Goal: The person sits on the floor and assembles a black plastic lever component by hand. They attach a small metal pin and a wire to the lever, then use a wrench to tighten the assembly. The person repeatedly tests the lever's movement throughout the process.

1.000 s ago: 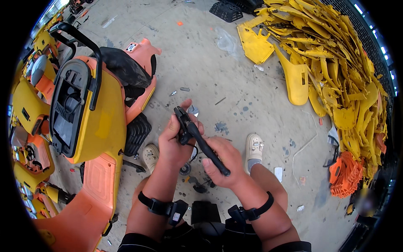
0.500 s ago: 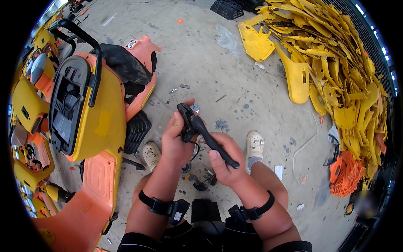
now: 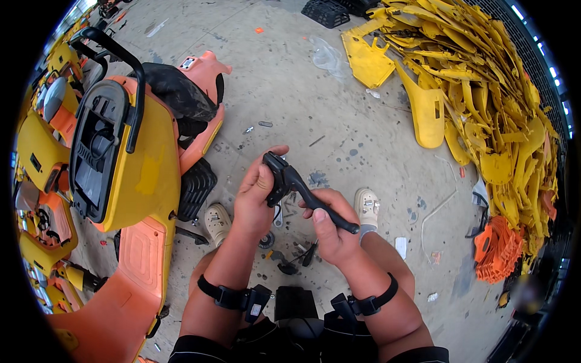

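Observation:
A black brake lever [image 3: 301,189] is held between my two hands, slanting down to the right above the floor. My left hand [image 3: 253,196] is closed around its thick mounting end, thumb along the near side. My right hand [image 3: 334,233] grips the long lever blade, with the thumb on top and the tip poking out past it. My palm and fingers hide part of the mounting end's underside. Below the hands, small dark parts with a cable [image 3: 292,261] lie on the floor between my feet.
A yellow and orange scooter body [image 3: 142,163] stands close on my left, with more behind it. At the right rises a heap of yellow plastic panels [image 3: 484,103], with stacked orange pieces [image 3: 499,251] at its near end. A black crate [image 3: 325,13] sits far ahead.
Both hands have shifted a little to the right with the brake lever. The lever has turned slightly in my grip, and both hands still hold it.

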A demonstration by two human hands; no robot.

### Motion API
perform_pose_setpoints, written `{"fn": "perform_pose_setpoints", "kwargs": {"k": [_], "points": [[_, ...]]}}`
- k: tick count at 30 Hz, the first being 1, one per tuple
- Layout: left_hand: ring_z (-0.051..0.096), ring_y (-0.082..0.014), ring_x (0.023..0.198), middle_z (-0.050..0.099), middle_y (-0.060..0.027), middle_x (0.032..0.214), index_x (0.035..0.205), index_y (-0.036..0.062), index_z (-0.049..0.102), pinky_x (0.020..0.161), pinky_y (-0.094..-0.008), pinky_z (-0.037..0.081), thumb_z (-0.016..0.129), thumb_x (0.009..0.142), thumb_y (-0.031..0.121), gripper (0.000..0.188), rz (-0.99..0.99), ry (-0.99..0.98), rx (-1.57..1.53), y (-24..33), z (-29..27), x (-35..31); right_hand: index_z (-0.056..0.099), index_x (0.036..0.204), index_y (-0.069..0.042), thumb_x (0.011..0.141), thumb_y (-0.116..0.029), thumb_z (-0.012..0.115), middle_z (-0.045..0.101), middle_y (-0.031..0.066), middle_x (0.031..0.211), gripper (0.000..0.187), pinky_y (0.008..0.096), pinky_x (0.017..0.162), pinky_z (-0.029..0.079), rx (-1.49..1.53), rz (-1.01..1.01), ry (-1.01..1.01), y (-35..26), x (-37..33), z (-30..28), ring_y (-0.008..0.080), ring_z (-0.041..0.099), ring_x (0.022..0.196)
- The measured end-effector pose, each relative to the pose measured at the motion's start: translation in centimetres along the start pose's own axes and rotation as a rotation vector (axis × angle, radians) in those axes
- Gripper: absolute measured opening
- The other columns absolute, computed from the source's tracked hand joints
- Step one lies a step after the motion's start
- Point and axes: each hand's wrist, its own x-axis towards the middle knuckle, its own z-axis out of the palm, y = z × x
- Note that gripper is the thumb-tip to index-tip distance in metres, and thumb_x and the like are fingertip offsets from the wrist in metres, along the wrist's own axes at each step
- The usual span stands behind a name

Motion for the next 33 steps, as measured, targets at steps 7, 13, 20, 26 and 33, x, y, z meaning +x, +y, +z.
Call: {"fn": "perform_pose_setpoints", "kwargs": {"k": [7,13,20,26,33], "points": [[0.057,-0.0109,0.09,0.062,-0.0029,0.1,0.141,-0.0002,0.047,0.083,-0.0264,0.044,0.047,0.105,0.044,0.057,0.019,-0.043,0.111,0.7,0.4,-0.3,0.063,0.11,0.0,0.099,-0.019,0.057,0.065,0.0085,0.091,0.023,0.0306,0.072,0.049,0.082,-0.014,0.094,-0.2,0.1,0.2,0.0156,0.06,0.076],[0.058,-0.0102,0.089,0.062,-0.0008,0.097,0.139,0.0012,0.05,0.082,-0.0266,0.045,0.048,0.105,0.043,0.054,-0.015,-0.008,0.082,0.7,0.4,-0.3,0.063,0.111,0.0,0.098,-0.018,0.058,0.066,0.0094,0.092,0.022,0.0312,0.073,0.049,0.075,0.024,0.08,0.0,0.1,0.3,0.0165,0.061,0.078],[0.059,-0.0115,0.087,0.061,-0.0008,0.093,0.137,0.0034,0.051,0.081,-0.0281,0.047,0.044,0.107,0.04,0.048,-0.087,0.176,-0.054,0.2,0.6,-0.3,0.063,0.114,-0.001,0.098,-0.017,0.058,0.067,0.0086,0.093,0.022,0.0307,0.073,0.049,0.042,0.04,0.094,-0.2,0.2,1.2,0.0157,0.062,0.079],[0.063,-0.0139,0.085,0.066,-0.0038,0.097,0.134,0.0034,0.056,0.079,-0.0305,0.052,0.046,0.108,0.037,0.044,-0.062,0.128,0.019,-0.1,0.1,-0.4,0.063,0.115,-0.001,0.1,-0.016,0.057,0.066,0.0054,0.093,0.022,0.0268,0.071,0.049,0.1,0.066,0.105,-0.1,0.0,0.9,0.0106,0.059,0.078],[0.062,-0.0139,0.085,0.065,-0.0035,0.096,0.136,0.0032,0.054,0.08,-0.0303,0.052,0.045,0.108,0.038,0.046,-0.047,0.056,0.138,0.1,-0.6,-0.5,0.063,0.113,-0.001,0.1,-0.018,0.057,0.066,0.0052,0.093,0.022,0.0273,0.07,0.048,0.109,0.049,0.074,0.4,0.2,0.6,0.0108,0.059,0.076]]}}
